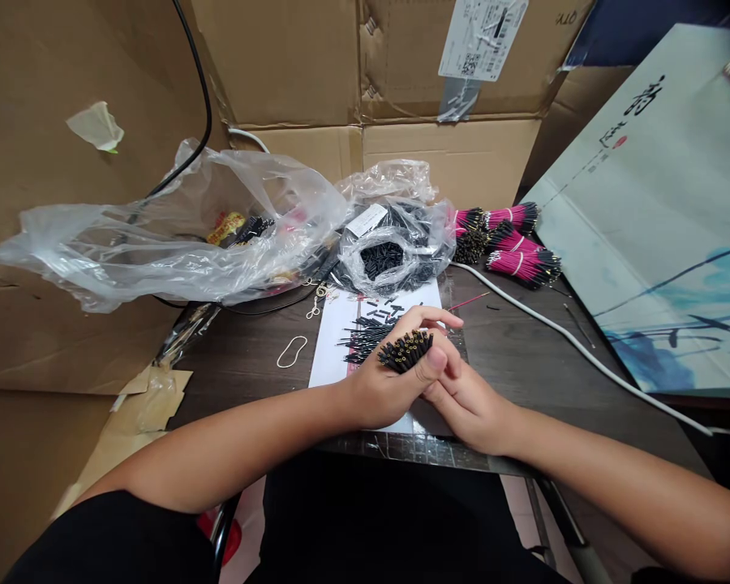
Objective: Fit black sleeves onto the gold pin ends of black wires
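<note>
A bundle of thin wires with black sleeves and gold-coloured ends [405,350] is gripped in my left hand [380,397], its tips facing up toward me. The left thumb lies across the bundle's near side. My right hand [478,410] is closed against the left hand and the bundle from the right; part of its grip is hidden. Behind the hands, more black-sleeved wires [365,339] lie on a white sheet [329,345]. Short loose black sleeves [384,310] are scattered beyond them.
An opened plastic bag of black sleeves [382,259] stands behind the sheet, beside a large clear bag [176,259]. Tied pink wire bundles [523,264] are stacked at back right. A rubber band [292,351] lies left; a white cable [560,328] crosses the right. Cardboard [280,65] walls the back.
</note>
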The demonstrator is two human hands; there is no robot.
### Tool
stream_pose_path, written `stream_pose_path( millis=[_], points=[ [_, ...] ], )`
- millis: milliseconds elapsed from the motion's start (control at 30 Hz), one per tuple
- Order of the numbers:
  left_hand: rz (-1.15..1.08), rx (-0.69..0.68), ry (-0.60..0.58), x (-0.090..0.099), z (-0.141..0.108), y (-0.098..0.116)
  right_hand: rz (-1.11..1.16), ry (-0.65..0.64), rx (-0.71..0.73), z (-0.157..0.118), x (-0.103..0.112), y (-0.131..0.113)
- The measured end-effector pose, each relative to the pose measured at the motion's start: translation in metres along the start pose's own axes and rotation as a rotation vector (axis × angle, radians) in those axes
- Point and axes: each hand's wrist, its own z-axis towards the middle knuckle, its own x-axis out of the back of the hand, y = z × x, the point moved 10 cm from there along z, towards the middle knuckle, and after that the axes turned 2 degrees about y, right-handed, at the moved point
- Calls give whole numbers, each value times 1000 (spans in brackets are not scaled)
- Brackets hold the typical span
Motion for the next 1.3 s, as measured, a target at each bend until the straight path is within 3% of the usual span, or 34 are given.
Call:
stream_pose_path(
  millis=[100, 300, 467, 567, 667, 767, 867, 1000, 1300],
  points=[
    [8, -23, -12, -1, 2, 4, 15, 2, 47, -1, 0, -3],
    [13, -31, -49, -1, 4, 7, 94, -28, 3, -1, 0, 1],
    [-22, -55, -64, 0, 4, 4, 124, -55, -68, -1, 19, 5],
    [-49, 13, -27, 5, 2, -8, -93, -31, -60, -3, 50, 7],
    [-71, 20, 34, 12, 1, -11, -502, 24, -114, -13, 88, 22],
    [-107, 51, 70, 18, 1, -11, -1021, -4, -228, -35, 114, 52],
    [-122, 88, 103, 24, 2, -12, -1312, -141, -442, -66, 127, 95],
    [-124, 70, 62, 22, 5, -10, -1392, -273, -611, -94, 130, 126],
    [-101, 75, 0, 19, 7, -11, -1490, -345, -615, -91, 119, 107]
  ],
)
